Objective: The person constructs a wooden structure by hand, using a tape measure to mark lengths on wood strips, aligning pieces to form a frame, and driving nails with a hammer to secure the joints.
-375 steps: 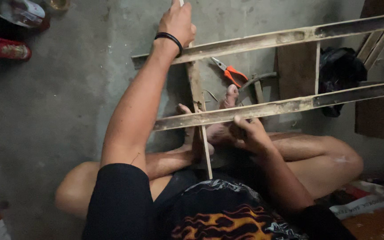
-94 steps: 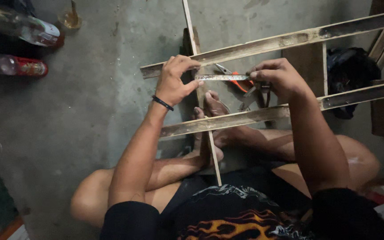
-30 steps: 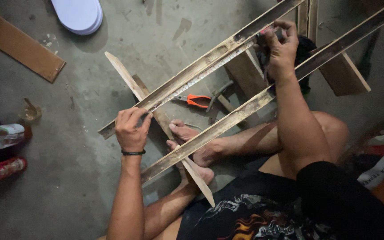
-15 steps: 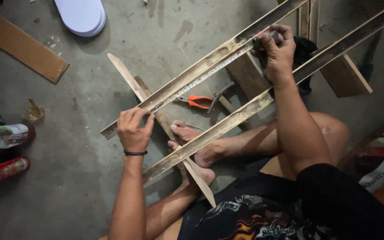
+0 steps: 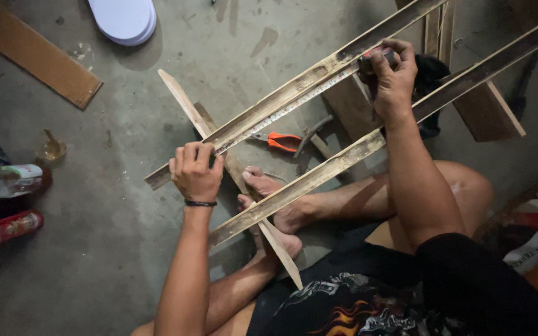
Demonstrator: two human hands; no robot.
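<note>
Two long bamboo slats cross the view diagonally: an upper slat point(image 5: 294, 87) and a lower slat point(image 5: 319, 174), both resting over a thin cross stick point(image 5: 185, 106) that runs under my bare feet point(image 5: 275, 199). A metal tape measure blade point(image 5: 281, 112) lies stretched along the upper slat. My left hand point(image 5: 195, 171) pinches the blade's end against the slat's lower left end. My right hand point(image 5: 393, 78) grips the tape measure case on the slat at the upper right.
Orange-handled pliers point(image 5: 284, 142) lie on the concrete floor between the slats. Wooden boards point(image 5: 487, 112) sit at the upper right, a plank point(image 5: 32, 53) at the upper left, white discs point(image 5: 124, 18) at the top, and bottles point(image 5: 4, 205) at the left.
The slats and hands have barely shifted over the last second. Three seconds ago both hands held the tape across the frame at a different angle; the view has since turned.
</note>
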